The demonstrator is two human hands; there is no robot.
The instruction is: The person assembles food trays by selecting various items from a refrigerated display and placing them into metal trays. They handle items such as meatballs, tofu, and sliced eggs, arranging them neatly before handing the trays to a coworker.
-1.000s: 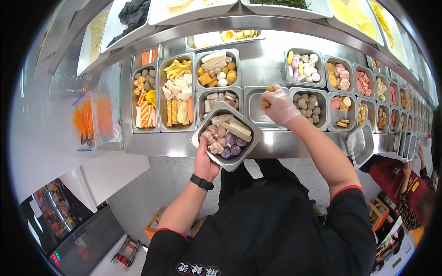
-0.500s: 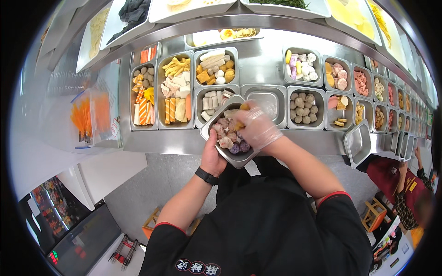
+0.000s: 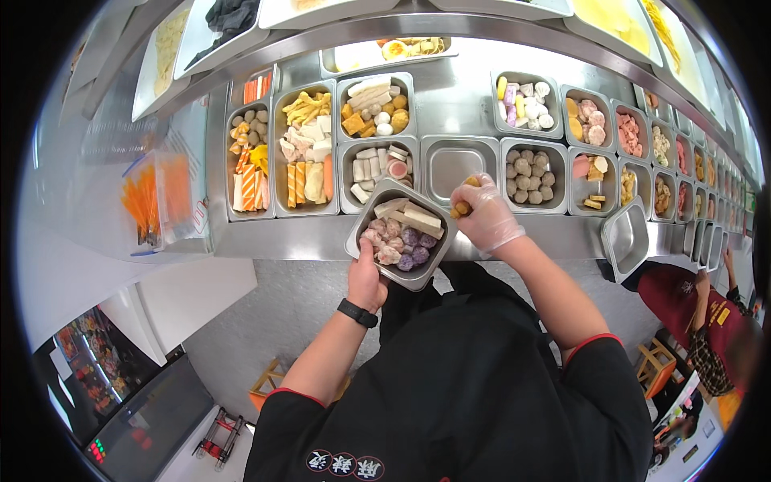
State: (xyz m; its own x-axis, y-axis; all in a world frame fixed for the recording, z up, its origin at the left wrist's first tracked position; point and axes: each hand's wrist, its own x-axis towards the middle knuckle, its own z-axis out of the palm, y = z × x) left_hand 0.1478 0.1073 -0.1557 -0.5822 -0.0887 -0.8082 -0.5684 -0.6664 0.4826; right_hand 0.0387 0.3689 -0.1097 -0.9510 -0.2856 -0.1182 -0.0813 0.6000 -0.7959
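My left hand (image 3: pixel 367 281), bare with a dark wristband, grips the left side of a square metal pan (image 3: pixel 417 279), tilted in front of the counter. In that pan lie pale pinkish balls (image 3: pixel 387 239), purple balls (image 3: pixel 414 250) and off-white sticks (image 3: pixel 416 215). To the right, my right hand (image 3: pixel 487 217) wears a clear plastic glove and has its fingers closed round yellow-brown balls (image 3: pixel 461 209); their exact number is partly hidden. It hovers over the near right corner of a bare-bottomed metal pan (image 3: pixel 458 165) set in the counter.
Food pans line the counter, among them grey-brown balls (image 3: pixel 530 177) on the right and white rolls (image 3: pixel 371 170) on the left. A metal shelf rail (image 3: pixel 498 30) runs above. An upended pan (image 3: pixel 625 245) leans at the front edge. Another person (image 3: pixel 707 309) stands far right.
My right hand has lifted out of the held pan and moved right with the yellow-brown balls. The sticks and purple balls in the pan now show plainly. My left hand stays almost in place.
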